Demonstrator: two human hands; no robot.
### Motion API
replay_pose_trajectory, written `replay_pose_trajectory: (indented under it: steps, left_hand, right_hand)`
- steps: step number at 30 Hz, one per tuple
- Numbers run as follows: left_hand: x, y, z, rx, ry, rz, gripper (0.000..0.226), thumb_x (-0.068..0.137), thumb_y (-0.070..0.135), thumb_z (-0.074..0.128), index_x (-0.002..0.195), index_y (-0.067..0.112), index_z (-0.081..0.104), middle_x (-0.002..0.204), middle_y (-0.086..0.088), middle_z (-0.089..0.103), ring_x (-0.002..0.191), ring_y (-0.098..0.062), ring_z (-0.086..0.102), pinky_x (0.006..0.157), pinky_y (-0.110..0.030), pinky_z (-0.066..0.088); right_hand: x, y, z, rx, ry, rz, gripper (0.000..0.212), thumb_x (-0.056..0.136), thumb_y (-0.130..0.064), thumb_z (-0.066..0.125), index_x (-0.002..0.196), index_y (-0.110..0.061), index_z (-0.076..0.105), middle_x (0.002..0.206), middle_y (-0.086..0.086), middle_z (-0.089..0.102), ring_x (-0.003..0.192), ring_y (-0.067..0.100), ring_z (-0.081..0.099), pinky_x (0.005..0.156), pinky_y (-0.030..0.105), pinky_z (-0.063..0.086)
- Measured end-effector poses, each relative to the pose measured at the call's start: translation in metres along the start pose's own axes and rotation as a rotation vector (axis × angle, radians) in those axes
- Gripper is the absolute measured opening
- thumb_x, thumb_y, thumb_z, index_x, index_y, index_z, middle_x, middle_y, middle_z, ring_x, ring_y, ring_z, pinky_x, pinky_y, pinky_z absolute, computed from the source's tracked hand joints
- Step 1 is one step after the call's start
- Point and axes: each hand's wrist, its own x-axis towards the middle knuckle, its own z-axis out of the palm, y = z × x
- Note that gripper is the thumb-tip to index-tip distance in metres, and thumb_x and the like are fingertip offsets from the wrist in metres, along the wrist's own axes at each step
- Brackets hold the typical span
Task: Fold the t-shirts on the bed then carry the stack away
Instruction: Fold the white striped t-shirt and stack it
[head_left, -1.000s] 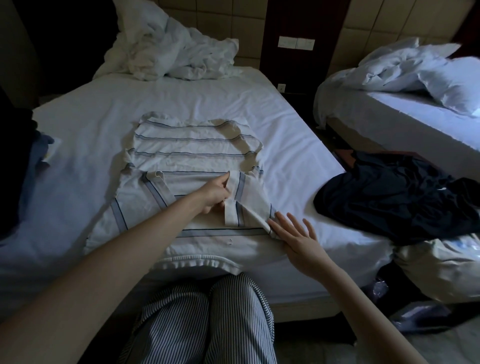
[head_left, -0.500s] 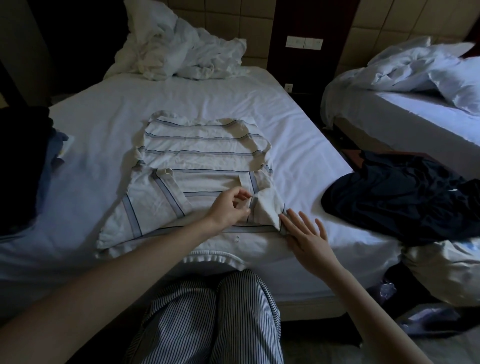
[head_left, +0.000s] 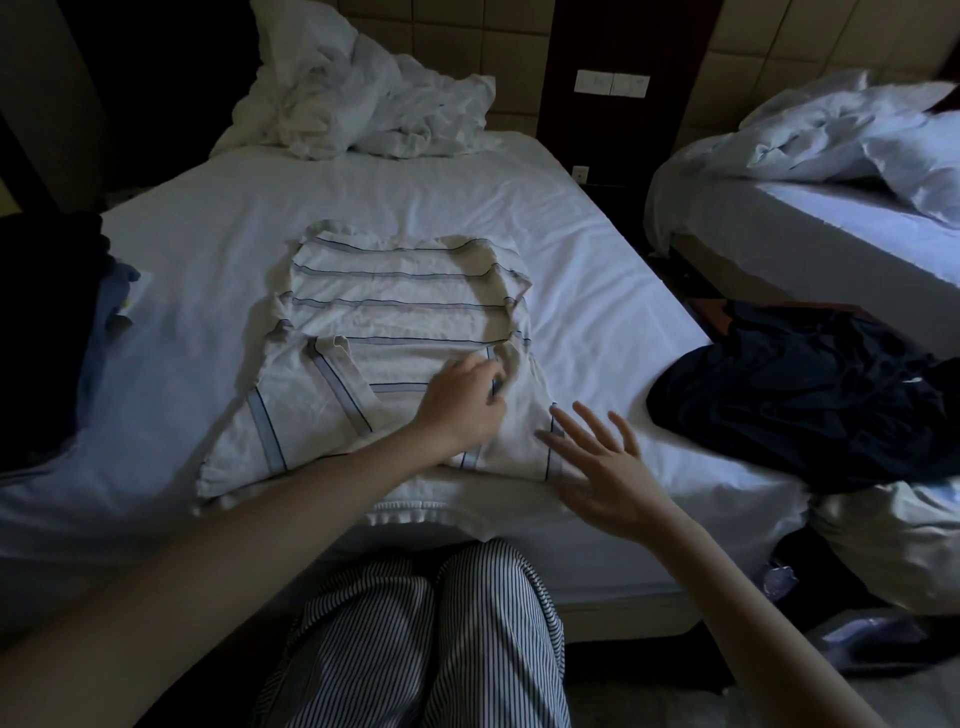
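Striped t-shirt (head_left: 400, 291): flat on bed (head_left: 571, 249), near edge | left hand (head_left: 462, 405): fingers curled, pinching folded sleeve | right hand (head_left: 597, 467): spread, grasping nothing, at shirt's side | judged light, limp, crease-prone; take by hem corners.

Striped t-shirt (head_left: 395, 322): soft matt cloth, lightly creased; bed sheet (head_left: 571, 249): smooth matt white cloth; duvet (head_left: 363, 104): crumpled white cloth; dark garment (head_left: 805, 400): cloth with a faint sheen; trousers (head_left: 415, 639): fine-striped matt cloth; headboard (head_left: 519, 31): padded, smooth-faced panels.
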Motion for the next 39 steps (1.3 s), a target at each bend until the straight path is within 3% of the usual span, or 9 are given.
replay_pose_trajectory:
  steps: [3, 5, 7, 10, 14, 20, 25, 31, 39]
  left_hand:
    - [0.013, 0.005, 0.022, 0.153, -0.082, 0.111, 0.03, 0.095, 0.021, 0.039, 0.113, 0.01, 0.061, 0.125, -0.007, 0.058, 0.123, -0.026, 0.044, 0.101, -0.034, 0.03]
    - [0.018, -0.006, 0.035, 0.255, -0.261, 0.05, 0.043, 0.101, 0.034, 0.027, 0.14, 0.023, 0.041, 0.153, 0.0, 0.03, 0.143, -0.019, 0.019, 0.115, -0.038, 0.012]
    - [0.018, -0.02, 0.045, 0.289, -0.36, 0.008, 0.05, 0.101, 0.045, 0.017, 0.15, 0.035, 0.013, 0.159, 0.007, 0.004, 0.146, -0.014, -0.002, 0.118, -0.041, -0.003]
    - [0.022, -0.028, 0.048, 0.123, -0.268, -0.003, 0.051, 0.099, 0.047, 0.023, 0.149, 0.035, 0.019, 0.159, 0.004, 0.012, 0.146, -0.016, 0.007, 0.118, -0.039, 0.004]
    - [0.038, -0.031, 0.039, -0.342, 0.244, -0.281, 0.042, 0.089, 0.031, 0.049, 0.122, 0.005, 0.054, 0.123, -0.013, 0.055, 0.12, -0.03, 0.046, 0.095, -0.033, 0.035]
    - [0.069, -0.038, 0.024, -0.469, 0.0, -0.598, 0.03, 0.089, 0.024, 0.055, 0.064, 0.013, 0.043, 0.063, -0.006, 0.044, 0.075, -0.025, 0.047, 0.053, -0.031, 0.027]
    - [0.079, -0.027, 0.014, -0.265, 0.053, -0.41, 0.025, 0.101, 0.024, 0.035, 0.109, 0.002, 0.046, 0.106, -0.016, 0.059, 0.097, -0.032, 0.055, 0.073, -0.035, 0.039]
    - [0.063, -0.038, 0.033, 0.016, 0.056, -0.306, 0.02, 0.101, 0.02, 0.035, 0.111, 0.005, 0.04, 0.096, -0.015, 0.061, 0.078, -0.03, 0.054, 0.06, -0.033, 0.032]
    - [0.028, -0.027, 0.017, -0.066, -0.167, -0.455, 0.072, 0.086, 0.038, 0.059, 0.138, 0.012, 0.016, 0.122, -0.016, 0.049, 0.101, -0.036, 0.055, 0.072, -0.036, 0.043]
  right_hand:
    - [0.012, -0.014, 0.014, 0.023, -0.046, 0.081, 0.076, 0.084, -0.069, 0.002, 0.147, -0.032, 0.022, 0.152, -0.011, 0.002, 0.141, 0.011, -0.004, 0.113, 0.032, -0.009]
    - [0.012, -0.018, 0.03, 0.007, -0.052, 0.127, 0.08, 0.082, -0.072, -0.01, 0.147, -0.035, 0.021, 0.155, -0.006, 0.009, 0.145, 0.017, 0.005, 0.115, 0.037, 0.0]
    - [0.009, -0.018, 0.04, -0.002, -0.066, 0.175, 0.069, 0.091, -0.065, 0.0, 0.144, -0.034, 0.031, 0.152, 0.004, 0.029, 0.141, 0.027, 0.025, 0.113, 0.042, 0.015]
    - [0.008, -0.017, 0.044, -0.021, -0.029, 0.183, 0.057, 0.096, -0.058, 0.01, 0.141, -0.034, 0.036, 0.146, 0.009, 0.04, 0.134, 0.032, 0.038, 0.109, 0.042, 0.019]
    - [0.008, -0.015, 0.046, -0.02, 0.0, 0.148, 0.051, 0.097, -0.058, 0.01, 0.143, -0.042, 0.023, 0.15, 0.01, 0.034, 0.136, 0.034, 0.033, 0.107, 0.041, 0.012]
    - [0.008, -0.013, 0.049, -0.061, 0.017, 0.108, 0.047, 0.097, -0.057, 0.008, 0.144, -0.051, 0.008, 0.151, 0.012, 0.031, 0.137, 0.035, 0.031, 0.107, 0.042, 0.012]
    - [0.008, -0.012, 0.046, -0.119, 0.016, 0.065, 0.047, 0.099, -0.053, 0.009, 0.141, -0.044, 0.028, 0.149, 0.014, 0.034, 0.135, 0.036, 0.035, 0.104, 0.045, 0.017]
    - [0.01, -0.009, 0.044, -0.168, -0.008, 0.028, 0.044, 0.1, -0.051, 0.01, 0.139, -0.046, 0.031, 0.145, 0.016, 0.04, 0.131, 0.039, 0.04, 0.1, 0.046, 0.019]
    - [0.009, -0.008, 0.045, -0.126, -0.036, 0.036, 0.046, 0.098, -0.054, 0.007, 0.142, -0.047, 0.018, 0.151, 0.015, 0.03, 0.137, 0.038, 0.028, 0.104, 0.046, 0.012]
